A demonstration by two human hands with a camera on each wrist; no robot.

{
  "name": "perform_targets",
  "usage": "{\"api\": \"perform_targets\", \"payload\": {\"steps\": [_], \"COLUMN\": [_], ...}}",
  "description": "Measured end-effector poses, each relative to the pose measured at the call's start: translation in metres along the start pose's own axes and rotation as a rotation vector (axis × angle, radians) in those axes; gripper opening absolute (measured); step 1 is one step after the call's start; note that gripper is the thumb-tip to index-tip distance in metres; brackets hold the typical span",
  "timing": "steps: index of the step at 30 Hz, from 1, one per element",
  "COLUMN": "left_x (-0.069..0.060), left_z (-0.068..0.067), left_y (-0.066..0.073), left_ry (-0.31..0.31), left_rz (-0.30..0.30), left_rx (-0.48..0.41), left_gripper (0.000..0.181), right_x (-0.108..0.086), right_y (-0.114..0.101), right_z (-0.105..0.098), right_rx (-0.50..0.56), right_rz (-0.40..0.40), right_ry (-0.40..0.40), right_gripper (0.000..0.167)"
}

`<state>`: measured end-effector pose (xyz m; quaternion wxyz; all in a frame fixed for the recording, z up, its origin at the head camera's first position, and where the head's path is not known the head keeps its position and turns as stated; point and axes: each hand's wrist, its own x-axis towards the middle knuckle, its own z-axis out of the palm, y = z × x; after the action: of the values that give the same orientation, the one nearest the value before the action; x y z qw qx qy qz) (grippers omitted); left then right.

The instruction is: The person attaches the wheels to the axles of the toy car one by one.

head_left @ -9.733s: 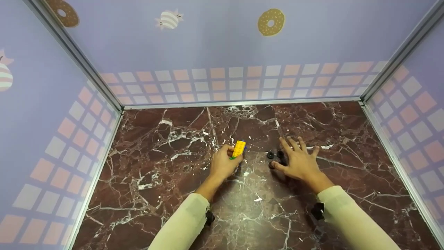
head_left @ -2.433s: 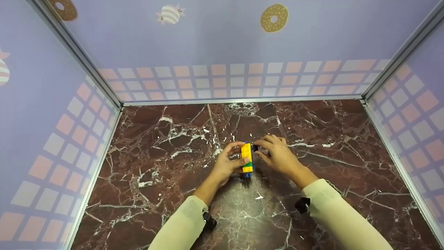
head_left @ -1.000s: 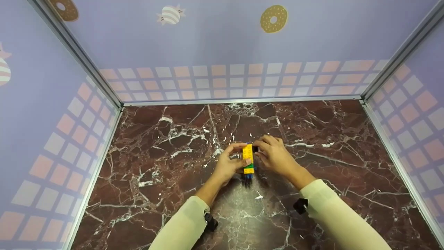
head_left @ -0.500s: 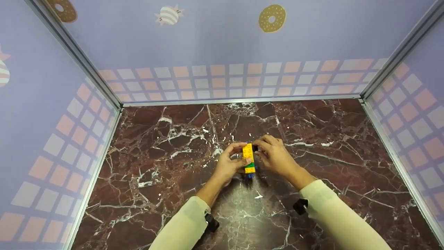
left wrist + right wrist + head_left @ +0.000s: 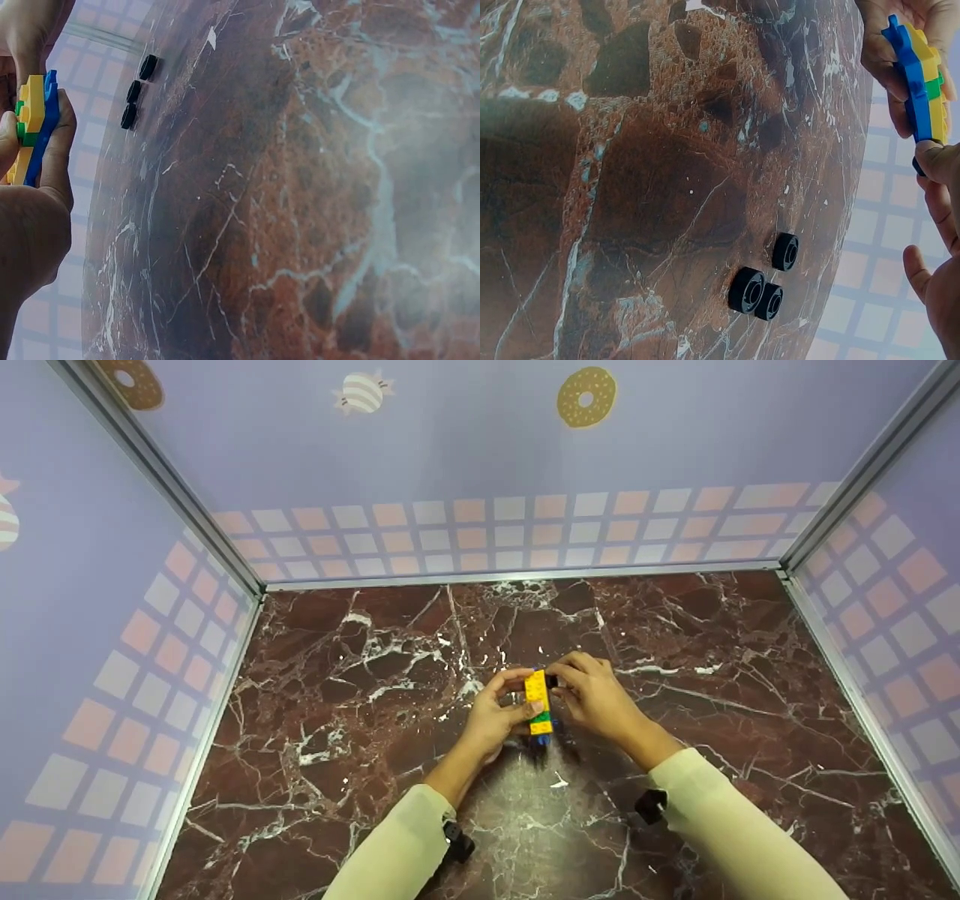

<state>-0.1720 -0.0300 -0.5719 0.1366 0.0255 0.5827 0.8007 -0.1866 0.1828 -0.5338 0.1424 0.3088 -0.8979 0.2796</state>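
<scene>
Right between the two hands is the brick toy (image 5: 538, 690), gripped by the left hand (image 5: 487, 720), whose thumb presses its yellow and green bricks (image 5: 934, 85) while other fingers curl along the blue base (image 5: 910, 71). Opposite them, the fingers of the right hand (image 5: 596, 697) pinch a small black wheel (image 5: 552, 681) against the toy's side. Below those fingers, apart from them, three more wheels (image 5: 746, 290) lie close together on the tabletop (image 5: 337, 765). Behind the fingers come pale sleeves (image 5: 394, 844); well beyond the fingertips stands a lilac wall (image 5: 472, 450).
</scene>
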Motion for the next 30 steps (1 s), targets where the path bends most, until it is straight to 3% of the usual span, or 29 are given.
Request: {"api": "perform_targets", "payload": {"steps": [18,30], "left_x": [0.0013,-0.0003], "left_z": [0.0029,0.0044], "left_y": [-0.0005,0.0010], "left_ry": [0.015,0.006], "left_rz": [-0.042,-0.036], "left_rx": [-0.045,-0.051], "left_gripper": [0.059,0.058], "right_x": [-0.0013,-0.0020], "right_y": [0.0001,0.0005], "right_z": [-0.0003,0.0015], "right_rx": [0.041,0.061], "right_rz": [0.025,0.028], "right_ry": [0.022,0.035], "right_gripper": [0.026,0.027]}}
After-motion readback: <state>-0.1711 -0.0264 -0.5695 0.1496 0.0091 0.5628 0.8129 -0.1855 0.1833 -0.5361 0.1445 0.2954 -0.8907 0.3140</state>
